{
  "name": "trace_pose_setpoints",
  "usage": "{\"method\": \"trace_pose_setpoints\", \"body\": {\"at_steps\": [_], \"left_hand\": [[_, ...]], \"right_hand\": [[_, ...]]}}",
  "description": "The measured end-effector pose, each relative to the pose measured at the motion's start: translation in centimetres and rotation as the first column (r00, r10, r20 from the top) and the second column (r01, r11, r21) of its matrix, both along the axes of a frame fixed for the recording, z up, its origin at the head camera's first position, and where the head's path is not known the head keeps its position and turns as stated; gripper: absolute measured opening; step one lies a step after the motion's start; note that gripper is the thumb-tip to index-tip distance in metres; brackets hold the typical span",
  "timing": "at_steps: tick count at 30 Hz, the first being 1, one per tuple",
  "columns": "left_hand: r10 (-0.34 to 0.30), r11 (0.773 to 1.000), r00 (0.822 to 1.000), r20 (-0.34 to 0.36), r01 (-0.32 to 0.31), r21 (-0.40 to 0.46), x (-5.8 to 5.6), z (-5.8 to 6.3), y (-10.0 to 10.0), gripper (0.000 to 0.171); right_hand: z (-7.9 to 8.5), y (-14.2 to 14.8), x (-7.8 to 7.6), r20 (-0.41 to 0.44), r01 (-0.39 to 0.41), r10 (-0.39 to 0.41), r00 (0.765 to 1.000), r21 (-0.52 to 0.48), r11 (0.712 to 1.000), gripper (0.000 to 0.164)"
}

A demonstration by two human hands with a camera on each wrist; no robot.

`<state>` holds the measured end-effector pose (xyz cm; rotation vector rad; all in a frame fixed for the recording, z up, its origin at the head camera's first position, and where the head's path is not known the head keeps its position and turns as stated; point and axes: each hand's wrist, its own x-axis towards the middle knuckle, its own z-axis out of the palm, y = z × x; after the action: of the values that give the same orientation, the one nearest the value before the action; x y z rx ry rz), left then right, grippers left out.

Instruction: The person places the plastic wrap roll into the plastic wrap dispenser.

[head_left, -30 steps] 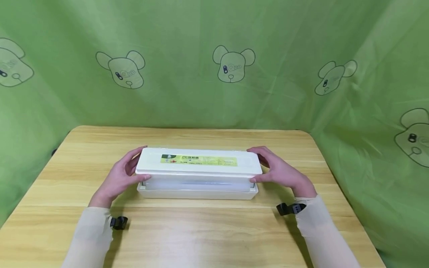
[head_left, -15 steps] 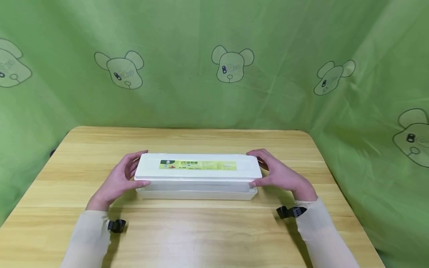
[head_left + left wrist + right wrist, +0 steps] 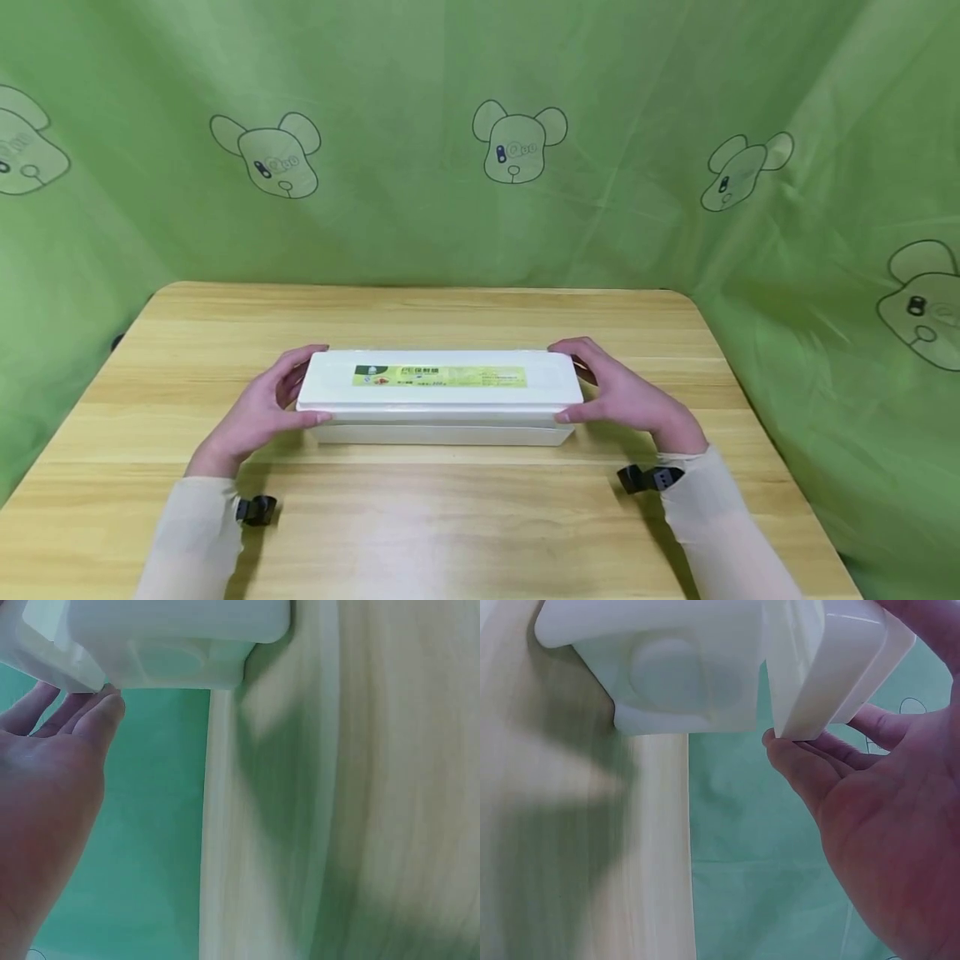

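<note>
A white cling film box stands mid-table, its lid [image 3: 442, 396] bearing a yellow-green label [image 3: 438, 377] and its lower tray [image 3: 442, 435] resting on the wood. My left hand [image 3: 262, 404] grips the lid's left end, thumb along the front and fingers at the back. The right end is held likewise by my right hand [image 3: 626, 396]. In the right wrist view a narrow wedge of space shows between the lid [image 3: 840, 660] and the tray [image 3: 675, 675]. From the left wrist, the lid [image 3: 45, 645] appears beside the tray [image 3: 172, 660]. The inside of the box is hidden.
The wooden table [image 3: 480, 517] has rounded far corners. A green curtain [image 3: 405, 225] with printed mouse heads hangs behind it and along both sides. Black wrist cameras sit on the left wrist [image 3: 257, 510] and the right wrist [image 3: 648, 478].
Both hands have lowered the lid toward the tray. The pale roll visible beneath it earlier is now covered, and the front gap has narrowed. The tray has stayed in place.
</note>
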<state>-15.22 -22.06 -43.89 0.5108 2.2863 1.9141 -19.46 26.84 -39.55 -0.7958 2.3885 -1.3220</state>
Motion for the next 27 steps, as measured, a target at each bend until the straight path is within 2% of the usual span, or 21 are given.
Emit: {"method": "trace_pose_setpoints", "body": {"at_steps": [12, 18, 27], "left_hand": [[-0.025, 1.000, 0.999, 0.045, 0.026, -0.013, 0.1, -0.2, 0.1, 0.097], [-0.027, 1.000, 0.998, 0.064, 0.027, -0.004, 0.1, -0.3, 0.0, 0.098], [-0.030, 0.999, 0.997, 0.075, 0.032, -0.019, 0.1, -0.2, -0.1, 0.100]], "right_hand": [[-0.8, 0.0, 0.4, -0.004, 0.006, -0.006, 1.000, -0.002, 1.000, 0.083], [-1.2, -0.1, 0.3, -0.032, 0.019, -0.017, 0.999, 0.051, 0.999, 0.085], [-1.6, -0.1, 0.4, 0.019, 0.017, -0.017, 1.000, 0.024, 1.000, 0.084]]}}
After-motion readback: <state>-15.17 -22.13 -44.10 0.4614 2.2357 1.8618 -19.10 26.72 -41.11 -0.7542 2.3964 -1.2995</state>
